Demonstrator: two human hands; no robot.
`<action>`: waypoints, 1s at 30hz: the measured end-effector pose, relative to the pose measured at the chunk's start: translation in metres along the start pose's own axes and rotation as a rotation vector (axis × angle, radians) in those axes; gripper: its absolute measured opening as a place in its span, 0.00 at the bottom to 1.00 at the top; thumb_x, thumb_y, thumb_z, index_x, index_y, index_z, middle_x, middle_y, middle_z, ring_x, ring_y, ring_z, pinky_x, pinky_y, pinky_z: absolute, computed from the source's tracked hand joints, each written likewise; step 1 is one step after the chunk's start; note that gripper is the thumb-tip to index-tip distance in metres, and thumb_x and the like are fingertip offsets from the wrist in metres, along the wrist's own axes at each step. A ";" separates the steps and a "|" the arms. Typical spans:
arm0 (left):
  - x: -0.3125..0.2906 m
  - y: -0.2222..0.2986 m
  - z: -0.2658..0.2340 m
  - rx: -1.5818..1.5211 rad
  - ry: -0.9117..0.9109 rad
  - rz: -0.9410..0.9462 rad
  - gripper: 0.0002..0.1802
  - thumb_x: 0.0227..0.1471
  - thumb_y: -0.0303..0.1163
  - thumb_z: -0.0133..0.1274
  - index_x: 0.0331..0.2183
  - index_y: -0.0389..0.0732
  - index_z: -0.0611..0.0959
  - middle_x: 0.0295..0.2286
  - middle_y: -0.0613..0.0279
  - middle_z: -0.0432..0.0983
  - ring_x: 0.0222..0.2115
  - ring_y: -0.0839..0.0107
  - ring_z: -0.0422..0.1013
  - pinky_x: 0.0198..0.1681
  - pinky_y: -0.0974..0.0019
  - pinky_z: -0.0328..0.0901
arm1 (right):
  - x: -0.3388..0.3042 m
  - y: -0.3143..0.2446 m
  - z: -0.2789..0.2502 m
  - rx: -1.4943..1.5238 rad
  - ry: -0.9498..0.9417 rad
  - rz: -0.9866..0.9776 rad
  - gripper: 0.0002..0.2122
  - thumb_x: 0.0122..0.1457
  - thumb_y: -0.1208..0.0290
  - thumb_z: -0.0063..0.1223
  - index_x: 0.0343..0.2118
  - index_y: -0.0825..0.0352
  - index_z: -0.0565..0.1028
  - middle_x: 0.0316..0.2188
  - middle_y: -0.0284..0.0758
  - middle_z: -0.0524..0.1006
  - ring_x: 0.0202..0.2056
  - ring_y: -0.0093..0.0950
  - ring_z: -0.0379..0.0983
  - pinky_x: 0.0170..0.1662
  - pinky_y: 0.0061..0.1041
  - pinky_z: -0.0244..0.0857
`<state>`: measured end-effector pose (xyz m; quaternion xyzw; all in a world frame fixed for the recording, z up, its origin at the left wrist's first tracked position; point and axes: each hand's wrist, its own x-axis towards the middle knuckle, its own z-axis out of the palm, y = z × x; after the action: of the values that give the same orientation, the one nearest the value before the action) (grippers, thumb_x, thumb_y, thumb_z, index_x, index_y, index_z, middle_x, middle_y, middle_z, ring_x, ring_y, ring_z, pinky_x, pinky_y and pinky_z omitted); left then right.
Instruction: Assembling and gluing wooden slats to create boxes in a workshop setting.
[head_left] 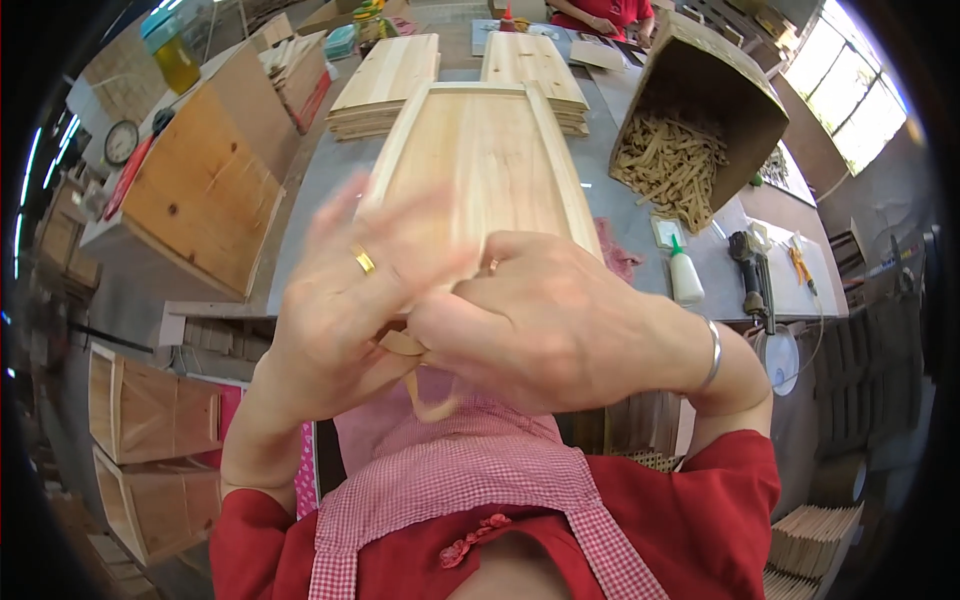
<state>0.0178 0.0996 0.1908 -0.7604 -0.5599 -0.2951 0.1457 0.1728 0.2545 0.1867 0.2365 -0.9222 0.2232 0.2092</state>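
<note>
Both hands meet above the near end of a pale wooden panel (pixel 480 160) with raised side strips. A narrow tan strap (pixel 434 408) hangs from between them in a small loop. My right hand (pixel 560 320) is closed, fingers curled, with the strap at its thumb. My left hand (pixel 340 300), wearing a gold ring, is smeared by motion. Its upper fingers look lifted and apart, while the strap touches its thumb side; whether it grips the strap cannot be told. The hands hide the panel's near edge.
Two stacks of panels (pixel 385 85) (pixel 530 70) lie behind. A tilted cardboard box (pixel 740 75) holds tan straps. Right of the panel are a glue bottle (pixel 685 275), a pink cloth (pixel 620 250) and a power tool (pixel 748 265). Wooden boxes (pixel 205 185) stand left; another person (pixel 600 12) works across.
</note>
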 end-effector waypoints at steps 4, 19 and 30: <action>-0.066 0.002 0.000 -1.298 -0.117 -0.479 0.14 0.46 0.22 0.63 0.39 0.37 0.85 0.38 0.50 0.82 0.34 0.64 0.79 0.60 0.52 0.61 | -0.018 -0.016 -0.001 -0.002 0.022 0.058 0.08 0.54 0.70 0.57 0.34 0.63 0.70 0.19 0.31 0.73 0.23 0.34 0.74 0.31 0.32 0.63; -0.114 -0.046 -0.032 0.117 -0.050 -0.066 0.12 0.43 0.29 0.64 0.23 0.42 0.74 0.26 0.62 0.71 0.31 0.62 0.72 0.53 0.52 0.64 | -0.109 -0.001 -0.035 -0.422 0.268 0.272 0.12 0.60 0.70 0.52 0.22 0.69 0.71 0.19 0.35 0.68 0.23 0.33 0.65 0.48 0.41 0.62; -0.245 -0.081 0.082 0.285 -0.294 -0.069 0.10 0.46 0.30 0.60 0.33 0.45 0.78 0.39 0.64 0.75 0.58 0.62 0.66 0.62 0.49 0.58 | -0.218 0.024 0.065 -0.504 0.105 0.511 0.06 0.48 0.80 0.57 0.19 0.67 0.71 0.28 0.35 0.76 0.49 0.39 0.74 0.62 0.44 0.55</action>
<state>-0.0831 -0.0162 -0.0318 -0.7473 -0.6370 -0.1035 0.1585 0.3171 0.3149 0.0194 -0.0724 -0.9655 0.0456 0.2458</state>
